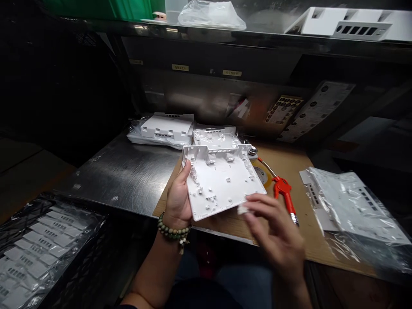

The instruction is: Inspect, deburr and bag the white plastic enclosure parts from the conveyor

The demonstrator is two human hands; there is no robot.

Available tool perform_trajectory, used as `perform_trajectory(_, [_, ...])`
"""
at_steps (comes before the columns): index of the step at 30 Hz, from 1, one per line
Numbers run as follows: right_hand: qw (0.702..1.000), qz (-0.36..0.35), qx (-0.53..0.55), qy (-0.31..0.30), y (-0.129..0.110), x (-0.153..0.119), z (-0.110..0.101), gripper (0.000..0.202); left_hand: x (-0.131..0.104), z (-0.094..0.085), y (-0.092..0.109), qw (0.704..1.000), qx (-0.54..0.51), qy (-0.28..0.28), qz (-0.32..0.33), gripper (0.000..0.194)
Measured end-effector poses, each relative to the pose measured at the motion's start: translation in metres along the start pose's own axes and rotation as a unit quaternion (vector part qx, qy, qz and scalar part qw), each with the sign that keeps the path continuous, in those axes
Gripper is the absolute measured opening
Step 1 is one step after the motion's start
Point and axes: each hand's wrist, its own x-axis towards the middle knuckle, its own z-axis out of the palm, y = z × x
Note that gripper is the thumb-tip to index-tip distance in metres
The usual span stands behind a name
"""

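A white plastic housing (222,178), its inner side with small posts and clips facing up, is tilted above the cardboard. My left hand (179,199) grips its left edge, the thumb on top and a beaded bracelet at the wrist. Near the lower right corner of the housing is my right hand (273,231), slightly blurred. Its fingers pinch a small white piece (243,209), whose details are too blurred to make out.
A red air gun (283,191) and a tape roll (262,174) lie right of the housing. Bagged white housings (357,201) rest at the right, more stacked parts (167,128) behind. A crate of bagged parts (45,236) stands lower left. A metal shelf (199,36) spans above.
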Motion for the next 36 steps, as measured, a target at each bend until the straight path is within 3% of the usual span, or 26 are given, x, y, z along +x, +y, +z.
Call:
perform_trajectory(2, [0.996,-0.043,0.005,-0.075,-0.017,0.001,0.021,0.025,0.001,0.001,-0.006,1.000,0.001,0.009,0.020,0.058])
perform_trajectory(6, [0.990,-0.090,-0.003,-0.109,-0.030,0.004,0.045,0.016,0.000,-0.001,-0.013,0.997,0.027,0.039,0.064,0.059])
perform_trajectory(14, [0.989,-0.086,-0.035,-0.113,-0.026,0.002,0.042,0.016,-0.002,-0.007,-0.013,0.985,0.076,0.061,0.142,0.050])
perform_trajectory(19, [0.987,-0.095,-0.041,-0.124,-0.029,-0.001,0.048,0.017,-0.001,-0.005,-0.014,0.990,0.050,0.061,0.115,0.057])
perform_trajectory(23, [0.992,-0.048,-0.077,-0.092,-0.010,0.000,0.027,0.017,0.001,-0.011,-0.001,0.991,0.039,0.068,0.113,0.057])
perform_trajectory(27, [0.987,0.039,-0.136,0.081,0.023,0.006,-0.014,0.014,-0.002,-0.026,0.022,0.996,-0.004,0.073,0.042,0.056])
perform_trajectory(30, [0.966,0.064,-0.167,0.186,0.036,0.009,-0.035,0.011,-0.007,-0.039,0.034,0.999,-0.029,0.009,-0.033,0.060])
perform_trajectory(33, [0.973,0.050,-0.168,0.151,0.037,0.010,-0.037,0.012,-0.009,-0.049,0.037,0.995,-0.042,-0.067,-0.053,0.057])
perform_trajectory(36, [0.981,0.051,-0.160,0.097,0.035,0.008,-0.031,0.012,-0.010,-0.052,0.034,0.992,-0.052,-0.103,-0.059,0.057])
